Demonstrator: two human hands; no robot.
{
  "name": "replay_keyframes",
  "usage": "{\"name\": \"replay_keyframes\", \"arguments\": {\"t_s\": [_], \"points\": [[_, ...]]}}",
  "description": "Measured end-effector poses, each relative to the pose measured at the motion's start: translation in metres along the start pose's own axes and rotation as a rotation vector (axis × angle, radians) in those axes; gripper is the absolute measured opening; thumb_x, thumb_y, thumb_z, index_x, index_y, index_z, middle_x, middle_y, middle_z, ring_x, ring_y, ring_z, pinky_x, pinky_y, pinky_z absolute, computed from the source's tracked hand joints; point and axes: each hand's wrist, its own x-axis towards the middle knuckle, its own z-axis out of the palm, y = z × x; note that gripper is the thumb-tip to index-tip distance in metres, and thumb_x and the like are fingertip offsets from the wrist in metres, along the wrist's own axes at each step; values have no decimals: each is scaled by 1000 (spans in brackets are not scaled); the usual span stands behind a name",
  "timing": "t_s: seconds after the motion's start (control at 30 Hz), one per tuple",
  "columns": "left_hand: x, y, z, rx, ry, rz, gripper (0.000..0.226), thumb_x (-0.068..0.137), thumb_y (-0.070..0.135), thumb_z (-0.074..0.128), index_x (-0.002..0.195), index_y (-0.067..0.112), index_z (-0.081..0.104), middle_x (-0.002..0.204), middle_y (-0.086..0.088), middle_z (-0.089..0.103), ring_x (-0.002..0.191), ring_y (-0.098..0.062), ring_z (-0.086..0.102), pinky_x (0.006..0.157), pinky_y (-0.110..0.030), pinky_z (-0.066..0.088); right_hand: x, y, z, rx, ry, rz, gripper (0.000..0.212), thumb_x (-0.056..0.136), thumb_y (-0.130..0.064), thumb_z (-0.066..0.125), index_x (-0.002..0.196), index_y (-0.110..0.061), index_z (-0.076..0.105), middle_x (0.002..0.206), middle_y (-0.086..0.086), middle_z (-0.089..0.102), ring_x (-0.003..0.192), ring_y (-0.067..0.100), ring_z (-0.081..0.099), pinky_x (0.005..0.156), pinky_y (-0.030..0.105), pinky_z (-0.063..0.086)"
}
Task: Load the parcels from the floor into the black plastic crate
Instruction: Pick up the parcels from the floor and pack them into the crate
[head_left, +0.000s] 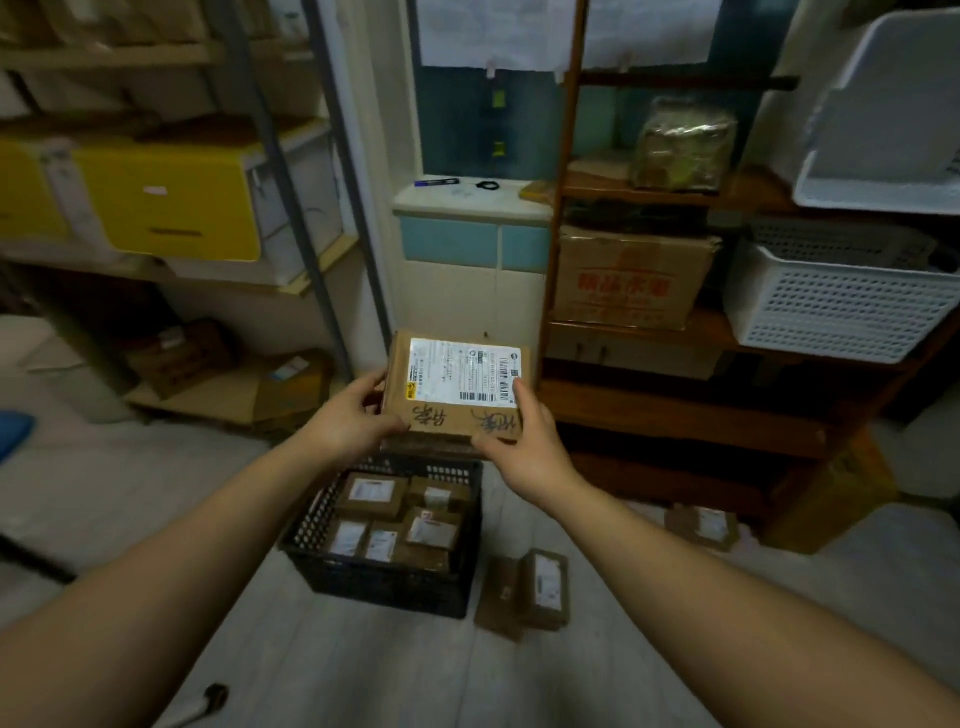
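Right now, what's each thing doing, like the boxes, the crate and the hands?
parcel: held in the air, label showing.
left hand: grips the parcel's left edge.
right hand: grips its right edge.
crate: on the floor, many parcels inside.
floor parcels: beside the crate, not loaded.

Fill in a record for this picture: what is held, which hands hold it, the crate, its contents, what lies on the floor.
held: labelled cardboard parcel
hands: left hand and right hand grip its sides
crate: black plastic crate on the floor, below the held parcel
contents: several labelled parcels
floor: small parcels beside the crate, lone parcel near the wooden shelf
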Motion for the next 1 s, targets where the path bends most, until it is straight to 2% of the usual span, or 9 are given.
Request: {"name": "replay_keyframes", "arguments": {"t_s": [0.07, 0.17, 0.3, 0.43, 0.53, 0.6, 0.77, 0.9, 1.0], "points": [[-3, -17, -34, -13, -19, -19, 75, 84, 6, 64, 145, 32, 28, 132, 0, 50, 108, -18, 57, 94, -45, 50, -4, -10, 35, 5, -22, 14, 82, 87, -23, 67, 150, -34, 17, 148, -2, 27, 133, 18, 36, 108, 35, 38], [0, -31, -70, -5, -33, -16, 75, 86, 7, 62, 146, 32, 26, 129, 3, 52, 86, -2, 56, 76, -30, 52, -3, -24, 69, -22, -25, 24, 80, 88, -24, 66, 151, -30, 16, 149, -2, 26, 134, 18, 36, 106, 34, 37], [18, -38, -99, 5, -36, 6, 70, 90, 11, 57, 147, 31, 22, 137, 1, 47, 80, 3, 51, 66, -21, 47, 15, -40, 93, -49, -13, 14, 80, 88, -25, 66, 151, -28, 18, 149, -1, 28, 132, 17, 36, 106, 33, 38], [48, -47, -121, 16, -6, 3, 72, 91, 17, 57, 148, 32, 16, 144, -2, 42, 86, -3, 53, 73, -26, 49, 48, -48, 114, -89, -21, -25, 76, 88, -25, 66, 150, -28, 22, 148, -1, 31, 132, 17, 37, 108, 35, 38], [77, -61, -140, 69, 15, -28, 75, 90, 18, 60, 149, 32, 16, 146, -1, 39, 110, -15, 51, 90, -36, 47, 86, -45, 136, -122, -50, -18, 78, 87, -29, 68, 150, -28, 23, 148, -1, 32, 131, 16, 38, 105, 31, 37], [100, -71, -155, 104, 43, -61, 75, 89, 16, 61, 148, 30, 19, 145, 0, 41, 122, -20, 48, 97, -38, 43, 113, -41, 155, -135, -83, -9, 80, 85, -30, 69, 150, -28, 23, 148, -1, 32, 130, 16, 40, 105, 31, 38], [153, -88, -187, 114, 33, -133, 70, 89, 8, 60, 148, 23, 24, 141, -3, 46, 110, -10, 45, 92, -26, 35, 168, -35, 201, -140, -157, 39, 81, 85, -31, 69, 150, -26, 22, 150, 1, 30, 132, 19, 39, 109, 35, 38], [195, -101, -205, 117, -20, -174, 68, 90, 11, 58, 148, 24, 24, 143, -3, 45, 124, -20, 46, 97, -32, 39, 198, -34, 218, -182, -158, 87, 78, 87, -32, 67, 150, -27, 23, 148, 2, 32, 130, 18, 41, 106, 31, 38], [228, -113, -211, 115, -92, -162, 67, 89, 12, 59, 147, 24, 26, 140, -3, 47, 112, -17, 50, 88, -32, 44, 216, -31, 227, -199, -97, 128, 77, 85, -32, 69, 149, -27, 26, 145, 2, 37, 126, 16, 46, 105, 30, 40]]}}
